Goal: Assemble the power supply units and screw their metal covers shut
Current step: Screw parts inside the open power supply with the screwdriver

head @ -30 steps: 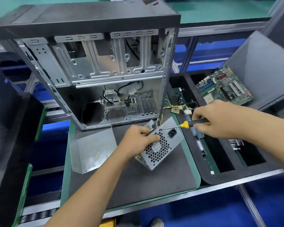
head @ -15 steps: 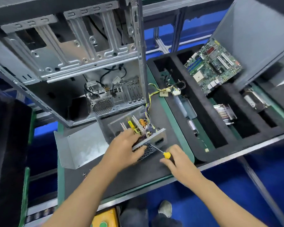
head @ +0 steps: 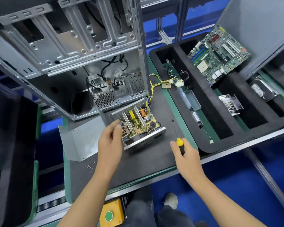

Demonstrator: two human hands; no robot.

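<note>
Your power supply unit (head: 138, 128) sits open on the dark mat, just near of the computer case, its top uncovered so you can see the board with pale heat-sink fins, a yellow component and a copper coil. Its perforated silver wall faces you on the near side, and yellow wires run from its far right corner. Your metal cover (head: 82, 138), a bent grey sheet, lies to the left of the unit, apart from it. A few small screws (head: 90, 167) lie loose on the mat just near of the cover
</note>
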